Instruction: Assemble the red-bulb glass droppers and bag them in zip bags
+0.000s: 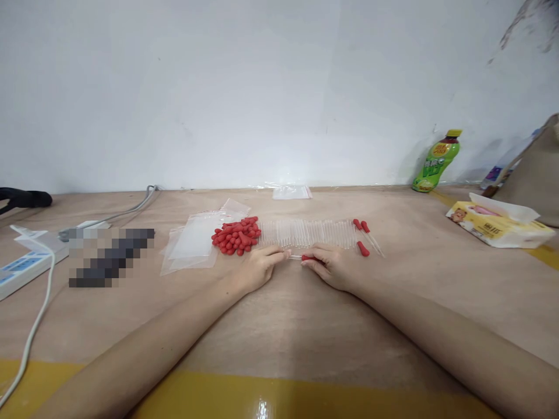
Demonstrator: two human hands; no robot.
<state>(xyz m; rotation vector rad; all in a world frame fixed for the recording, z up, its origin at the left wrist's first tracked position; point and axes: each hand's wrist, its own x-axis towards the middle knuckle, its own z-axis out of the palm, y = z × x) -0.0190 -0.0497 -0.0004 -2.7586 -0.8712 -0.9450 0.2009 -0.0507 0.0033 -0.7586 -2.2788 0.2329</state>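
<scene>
My left hand pinches a thin clear glass dropper tube near the table's middle. Opposite it, my right hand closes on a red rubber bulb at the tube's right end. Just beyond my hands lies a row of clear glass tubes, side by side. A heap of red rubber bulbs sits left of that row. To its right are two droppers with red bulbs on, and a single loose bulb.
Clear plastic bags lie left of the heap, and another bag by the wall. At right stand a green drink bottle and a yellow tissue pack. A power strip with a white cable is at left.
</scene>
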